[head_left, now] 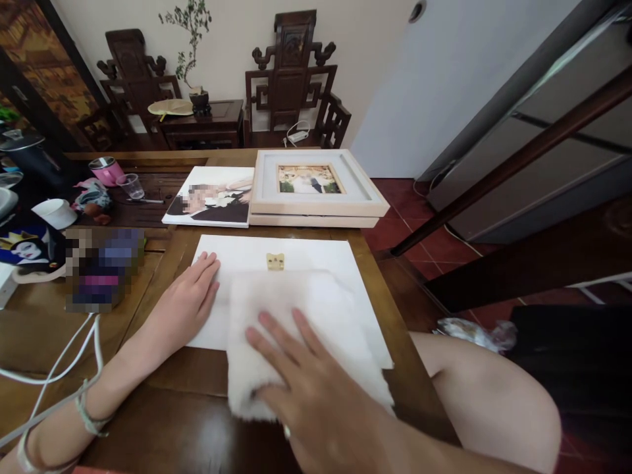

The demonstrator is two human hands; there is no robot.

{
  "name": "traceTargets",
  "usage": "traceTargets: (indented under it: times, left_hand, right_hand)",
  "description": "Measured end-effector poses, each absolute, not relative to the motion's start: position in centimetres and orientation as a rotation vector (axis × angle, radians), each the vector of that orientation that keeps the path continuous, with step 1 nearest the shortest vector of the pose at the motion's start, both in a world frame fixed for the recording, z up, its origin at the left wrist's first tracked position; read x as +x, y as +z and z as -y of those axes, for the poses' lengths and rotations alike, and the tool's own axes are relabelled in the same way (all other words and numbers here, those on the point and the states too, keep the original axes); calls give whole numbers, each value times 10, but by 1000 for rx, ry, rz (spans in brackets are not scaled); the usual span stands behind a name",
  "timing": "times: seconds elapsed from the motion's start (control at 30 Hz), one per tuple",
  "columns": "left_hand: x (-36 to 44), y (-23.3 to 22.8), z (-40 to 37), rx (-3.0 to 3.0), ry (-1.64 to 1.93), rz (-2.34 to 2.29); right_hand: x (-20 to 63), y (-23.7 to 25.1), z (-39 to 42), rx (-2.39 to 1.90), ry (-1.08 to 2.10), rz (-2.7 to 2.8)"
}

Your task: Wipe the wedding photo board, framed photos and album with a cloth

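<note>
White fleecy cloth (296, 322) under flat right hand (316, 388), on white panel (296, 253), wooden surface (162, 421).

Cloth: pale, fluffy, roughly square, spread over the panel's near right portion and overhanging its near edge onto the surface. Right hand: fingers spread, palm down on the cloth's near part, grip open, clasping nothing. Left hand (190, 296): flat, open, resting on the panel's left edge. Panel: white, rectangular, small brass hanger (275, 261) near its far edge, just beyond the cloth. Open wood shows near the panel; its right side lies close to the surface's edge. Beyond: framed picture (316, 191) beside an unframed print (212, 197). Left: white cable (59, 368), cups, clutter.
</note>
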State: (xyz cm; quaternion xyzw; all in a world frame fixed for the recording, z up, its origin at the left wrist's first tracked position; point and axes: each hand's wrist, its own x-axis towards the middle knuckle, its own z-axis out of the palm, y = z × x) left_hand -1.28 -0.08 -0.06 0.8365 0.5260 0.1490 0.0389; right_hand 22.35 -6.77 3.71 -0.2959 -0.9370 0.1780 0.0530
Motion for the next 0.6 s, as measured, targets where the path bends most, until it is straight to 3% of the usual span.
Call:
traceTargets:
  times: [0.2, 0.43, 0.6]
  left_hand:
    - [-12, -2, 0, 2557, 467, -1608]
    - [-12, -1, 1, 2572, 469, -1612]
    - [-13, -1, 1, 2582, 467, -1617]
  right_hand:
    - [240, 41, 51, -906, 713, 2800]
    - [229, 34, -19, -1195, 459, 2689]
    - [216, 39, 9, -1226, 443, 2822]
